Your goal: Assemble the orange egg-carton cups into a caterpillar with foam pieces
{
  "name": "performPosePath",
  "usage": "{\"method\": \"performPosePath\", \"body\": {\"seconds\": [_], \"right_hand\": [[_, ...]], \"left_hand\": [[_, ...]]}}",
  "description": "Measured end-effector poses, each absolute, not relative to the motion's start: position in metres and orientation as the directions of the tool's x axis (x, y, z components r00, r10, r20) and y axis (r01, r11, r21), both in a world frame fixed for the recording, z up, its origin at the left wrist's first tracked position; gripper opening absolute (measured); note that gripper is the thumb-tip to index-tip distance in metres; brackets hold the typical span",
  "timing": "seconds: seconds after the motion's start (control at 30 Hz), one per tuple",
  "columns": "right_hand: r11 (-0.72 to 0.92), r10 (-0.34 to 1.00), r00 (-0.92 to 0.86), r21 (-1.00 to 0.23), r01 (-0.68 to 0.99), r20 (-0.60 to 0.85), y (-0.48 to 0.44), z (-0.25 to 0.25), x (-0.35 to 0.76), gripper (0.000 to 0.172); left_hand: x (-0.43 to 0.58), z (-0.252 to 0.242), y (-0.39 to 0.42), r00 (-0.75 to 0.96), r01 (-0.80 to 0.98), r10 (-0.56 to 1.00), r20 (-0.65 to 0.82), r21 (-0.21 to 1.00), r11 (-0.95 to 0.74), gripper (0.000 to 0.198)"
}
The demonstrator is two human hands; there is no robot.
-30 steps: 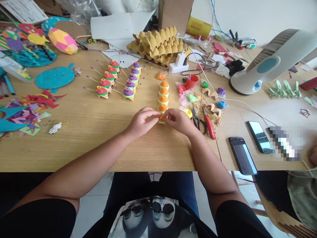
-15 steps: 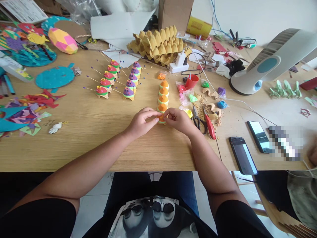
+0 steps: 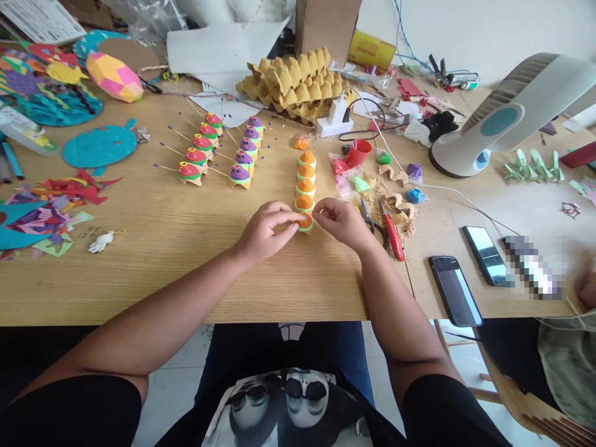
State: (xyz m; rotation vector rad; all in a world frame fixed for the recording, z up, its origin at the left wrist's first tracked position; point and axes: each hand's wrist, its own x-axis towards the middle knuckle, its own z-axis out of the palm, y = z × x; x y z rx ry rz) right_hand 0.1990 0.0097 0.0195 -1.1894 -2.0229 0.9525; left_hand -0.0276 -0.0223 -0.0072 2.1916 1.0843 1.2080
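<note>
Head; orange-topped row (image 3: pixel 305 185) partly hidden

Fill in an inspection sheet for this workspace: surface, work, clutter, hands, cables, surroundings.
Surface: wood-grain table, well covered toward the back.
Work: orange-topped row centred; red-topped row and purple-topped row farther left.
Clutter: red-handled tool, red cup.
Hands: left hand at the orange row's nearest piece; right hand beside it, grip unclear.
Cables: black loop beside power strip.
Surroundings: cardboard box behind egg trays.
</note>
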Motion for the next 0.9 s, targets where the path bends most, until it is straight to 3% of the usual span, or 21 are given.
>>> {"method": "performPosePath", "body": {"seconds": [0.23,0.57,0.73,0.9], "right_hand": [[0.377,0.906,-0.377,-0.776,0.505,0.194,0.011,0.021,0.199,0.022],[0.377,0.903,-0.384,-0.78,0.499,0.191,0.008,0.025,0.197,0.028],[0.33,0.903,-0.397,-0.855,0.4,0.163,0.006,0.026,0.195,0.04],[0.211,0.872,-0.485,-0.943,0.256,0.063,-0.003,0.027,0.185,0.056]], "left_hand": [[-0.029,-0.011,-0.021,0.371,0.494,0.74,0.561,0.555,-0.669,0.022],[-0.028,-0.012,-0.021,0.342,0.512,0.76,0.553,0.569,-0.644,0.023],[-0.028,-0.007,-0.022,0.283,0.49,0.785,0.551,0.621,-0.612,0.02],[-0.028,-0.001,-0.025,0.23,0.488,0.736,0.637,0.579,-0.653,0.019]]}}
